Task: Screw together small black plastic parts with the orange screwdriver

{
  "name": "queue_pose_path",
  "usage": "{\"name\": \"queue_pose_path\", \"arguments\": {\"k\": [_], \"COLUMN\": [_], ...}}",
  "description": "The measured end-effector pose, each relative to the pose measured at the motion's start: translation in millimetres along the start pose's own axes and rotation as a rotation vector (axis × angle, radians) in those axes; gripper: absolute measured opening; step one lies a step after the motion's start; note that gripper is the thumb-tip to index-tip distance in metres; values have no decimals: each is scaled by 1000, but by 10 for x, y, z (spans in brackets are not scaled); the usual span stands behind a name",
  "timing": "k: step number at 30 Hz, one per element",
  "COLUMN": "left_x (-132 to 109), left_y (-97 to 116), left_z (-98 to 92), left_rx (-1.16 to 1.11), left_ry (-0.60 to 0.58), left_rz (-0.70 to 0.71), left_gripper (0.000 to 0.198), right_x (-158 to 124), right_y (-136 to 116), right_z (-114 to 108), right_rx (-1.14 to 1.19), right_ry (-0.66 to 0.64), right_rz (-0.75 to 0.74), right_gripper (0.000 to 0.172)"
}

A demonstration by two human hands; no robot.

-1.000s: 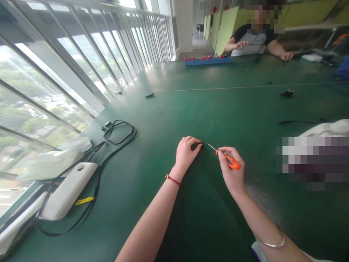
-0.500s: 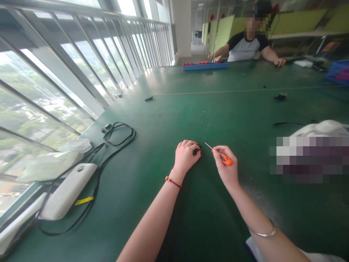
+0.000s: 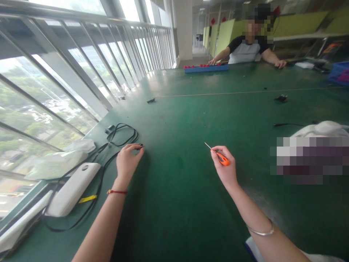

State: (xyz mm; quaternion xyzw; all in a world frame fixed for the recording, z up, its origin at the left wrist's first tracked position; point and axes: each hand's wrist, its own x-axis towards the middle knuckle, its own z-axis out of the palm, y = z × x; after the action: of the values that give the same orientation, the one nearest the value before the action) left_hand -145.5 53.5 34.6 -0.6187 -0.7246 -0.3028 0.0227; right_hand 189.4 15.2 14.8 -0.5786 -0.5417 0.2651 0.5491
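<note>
My left hand (image 3: 127,162), with a red string bracelet at the wrist, pinches a small black piece (image 3: 141,145) between thumb and forefinger. What kind of piece it is, I cannot make out. The hand is just to the right of a looped black cable (image 3: 128,125). In my right hand (image 3: 227,167) is a screwdriver (image 3: 223,159) with an orange handle and a thin metal shaft. Its tip points up and to the left, over the green table (image 3: 174,189). A wide gap of table separates the two hands.
To the left lie a white power bank-like case (image 3: 72,189), a yellow strip (image 3: 87,199) and plastic bags (image 3: 56,163) beside the railing. Small black parts (image 3: 280,98) lie farther off. A person (image 3: 245,51) sits at the far side behind a blue rack (image 3: 206,68) with red pieces.
My left hand has moved left, away from the screwdriver tip, with the small black piece still pinched. My right hand and the screwdriver have stayed nearly in place.
</note>
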Motion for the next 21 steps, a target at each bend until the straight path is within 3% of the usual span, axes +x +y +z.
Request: {"name": "queue_pose_path", "arguments": {"k": [4,9,15,21], "left_x": [8,-100,-112,-64], "left_y": [-330,-471,-624,-689], "left_z": [-212,-223,-219,-208], "left_rx": [101,155,34,-34], "left_ry": [51,-10,183,88], "left_rz": [-116,-151,-109,-265], "left_gripper": [23,24,30,36], "right_x": [4,3,-2,-3], "right_y": [-6,-8,0,-3], "right_z": [4,2,3,-2], "right_rx": [-1,-1,6,10], "right_ry": [-11,-23,-35,-44], "right_rz": [7,13,22,31], "right_gripper": [22,22,22,22]}}
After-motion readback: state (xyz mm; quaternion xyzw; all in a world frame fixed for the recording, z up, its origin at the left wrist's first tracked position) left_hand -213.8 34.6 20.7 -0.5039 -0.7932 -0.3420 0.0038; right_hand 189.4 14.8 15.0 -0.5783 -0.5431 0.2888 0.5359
